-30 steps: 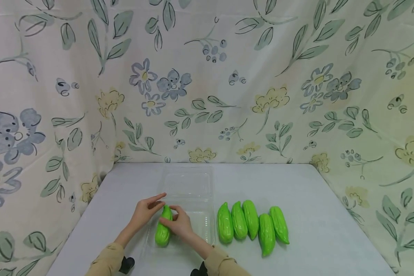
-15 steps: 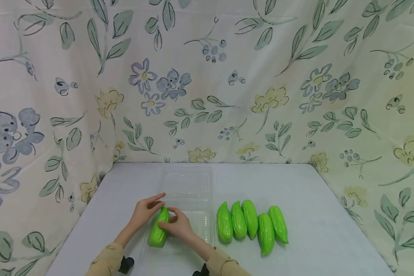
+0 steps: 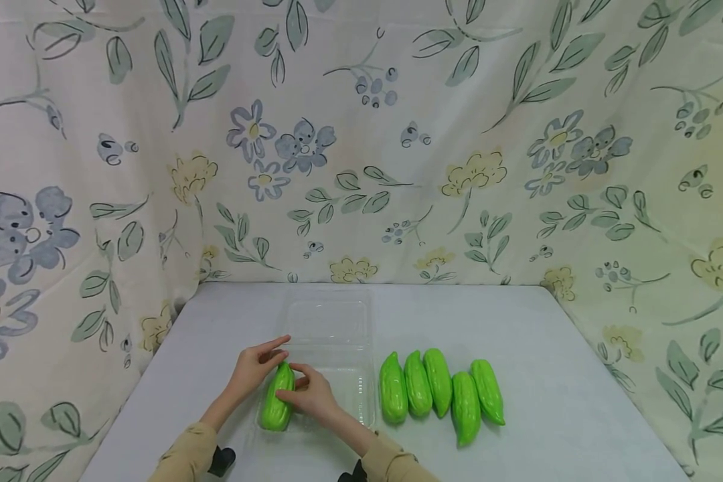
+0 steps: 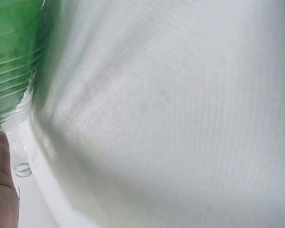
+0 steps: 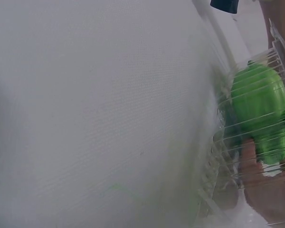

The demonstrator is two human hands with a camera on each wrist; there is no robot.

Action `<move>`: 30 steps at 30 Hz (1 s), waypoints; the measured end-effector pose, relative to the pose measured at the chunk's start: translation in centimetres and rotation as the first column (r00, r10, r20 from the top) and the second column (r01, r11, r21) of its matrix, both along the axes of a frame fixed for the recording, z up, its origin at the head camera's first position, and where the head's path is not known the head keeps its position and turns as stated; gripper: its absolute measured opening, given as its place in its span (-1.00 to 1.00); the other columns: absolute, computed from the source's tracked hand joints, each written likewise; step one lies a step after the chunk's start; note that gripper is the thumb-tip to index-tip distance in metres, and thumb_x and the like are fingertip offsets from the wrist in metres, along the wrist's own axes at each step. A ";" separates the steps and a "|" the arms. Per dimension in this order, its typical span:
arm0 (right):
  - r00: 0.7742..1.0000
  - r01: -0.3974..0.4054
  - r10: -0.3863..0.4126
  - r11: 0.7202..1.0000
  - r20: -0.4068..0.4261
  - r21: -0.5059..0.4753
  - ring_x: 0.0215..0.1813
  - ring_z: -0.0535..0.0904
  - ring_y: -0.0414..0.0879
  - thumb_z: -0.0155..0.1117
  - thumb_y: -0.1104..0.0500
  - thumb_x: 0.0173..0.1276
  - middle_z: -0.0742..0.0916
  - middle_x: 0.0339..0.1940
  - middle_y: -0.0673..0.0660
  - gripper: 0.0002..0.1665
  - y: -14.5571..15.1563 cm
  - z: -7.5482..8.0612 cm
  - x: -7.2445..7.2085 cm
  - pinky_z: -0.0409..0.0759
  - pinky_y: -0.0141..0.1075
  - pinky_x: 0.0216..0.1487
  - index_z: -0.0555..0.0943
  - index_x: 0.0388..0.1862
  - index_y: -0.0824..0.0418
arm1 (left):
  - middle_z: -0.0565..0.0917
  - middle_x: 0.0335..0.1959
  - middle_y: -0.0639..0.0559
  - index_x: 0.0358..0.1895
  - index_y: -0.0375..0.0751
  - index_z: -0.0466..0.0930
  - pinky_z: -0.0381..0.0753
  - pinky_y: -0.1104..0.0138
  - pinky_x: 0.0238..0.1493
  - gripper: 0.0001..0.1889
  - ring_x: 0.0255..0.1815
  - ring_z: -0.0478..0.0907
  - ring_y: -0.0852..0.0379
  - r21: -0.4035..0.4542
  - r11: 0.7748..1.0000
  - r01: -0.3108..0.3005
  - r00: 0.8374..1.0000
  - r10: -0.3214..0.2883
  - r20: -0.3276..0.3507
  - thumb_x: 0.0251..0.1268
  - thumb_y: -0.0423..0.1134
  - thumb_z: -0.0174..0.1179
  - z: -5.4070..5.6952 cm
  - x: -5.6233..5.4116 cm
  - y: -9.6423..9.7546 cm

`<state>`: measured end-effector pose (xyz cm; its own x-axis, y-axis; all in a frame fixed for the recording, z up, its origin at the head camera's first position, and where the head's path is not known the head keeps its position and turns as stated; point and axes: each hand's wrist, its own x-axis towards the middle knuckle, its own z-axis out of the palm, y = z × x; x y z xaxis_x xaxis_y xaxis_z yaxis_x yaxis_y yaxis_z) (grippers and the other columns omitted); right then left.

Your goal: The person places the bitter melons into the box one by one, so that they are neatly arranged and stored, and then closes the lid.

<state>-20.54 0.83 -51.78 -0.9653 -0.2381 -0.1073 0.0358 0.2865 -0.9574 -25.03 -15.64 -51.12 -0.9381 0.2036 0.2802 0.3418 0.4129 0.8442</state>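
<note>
A glossy green ridged gourd (image 3: 276, 407) lies in the left side of the clear plastic clamshell box (image 3: 366, 402), its narrow tip pointing away. My right hand (image 3: 315, 393) holds it from the right, thumb on top and fingers near the tip. My left hand (image 3: 252, 369) is at the box's far left, fingers fairly straight, the lower fingertip touching or very near the gourd's tip. In the left wrist view, part of my hand (image 4: 2, 190) shows below the gourd (image 4: 12, 52) seen through ridged plastic. The right wrist view shows the gourd (image 5: 259, 97) through the box wall.
Right of the box, several matching green gourds (image 3: 418, 385) lie in a loose row on the white table (image 3: 554, 415). The box's transparent lid (image 3: 328, 318) is folded back behind it. A floral curtain (image 3: 361, 147) hangs around the table.
Over the last second, the gourd has shifted left and settled nearer the box's left side. My right hand moved slightly left with it. The left hand stays in place.
</note>
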 end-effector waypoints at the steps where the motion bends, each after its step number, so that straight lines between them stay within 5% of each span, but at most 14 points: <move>1: 1.000 -0.001 0.001 1.000 0.002 -0.002 -0.26 0.53 -0.20 0.45 0.12 0.11 0.65 -0.22 0.12 -0.30 0.0 0.0 0.0 0.59 -0.37 -0.38 0.47 0.25 0.19 | 0.63 0.09 -0.23 0.16 -0.32 0.54 0.66 0.38 -0.12 -0.62 -0.03 0.66 -0.14 -0.003 1.000 -0.001 1.000 0.001 -0.003 0.27 -0.37 0.20 -0.4 -0.2 -0.1; 7: 1.000 -0.004 0.004 1.000 0.003 -0.019 -0.28 0.53 -0.19 0.45 0.13 0.12 0.65 -0.23 0.13 -0.29 0.2 0.0 -0.1 0.61 -0.33 -0.38 0.45 0.27 0.21 | 0.62 0.12 -0.15 0.18 -0.22 0.55 0.64 0.48 -0.11 -0.60 -0.02 0.67 -0.04 0.010 1.000 0.012 1.000 -0.012 -0.006 0.28 -0.24 0.22 -1.9 -1.1 -0.5; 30: 0.999 -0.028 0.030 0.997 0.025 -0.066 -0.14 0.62 -0.08 0.41 0.09 0.17 0.65 -0.07 0.28 -0.27 2.2 0.9 0.2 0.70 -0.25 -0.28 0.41 0.31 0.23 | 0.63 0.12 -0.14 0.18 -0.24 0.54 0.63 0.50 -0.13 -0.58 -0.03 0.68 0.04 -0.025 1.000 0.000 1.000 -0.001 -0.019 0.28 -0.18 0.22 -2.0 -1.0 -0.5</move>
<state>-20.34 3.05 -50.86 -0.9548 -0.2737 -0.1159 0.0538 0.2241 -0.9731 -26.01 -16.13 -53.12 -0.9326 0.2114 0.2925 0.3577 0.4335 0.8271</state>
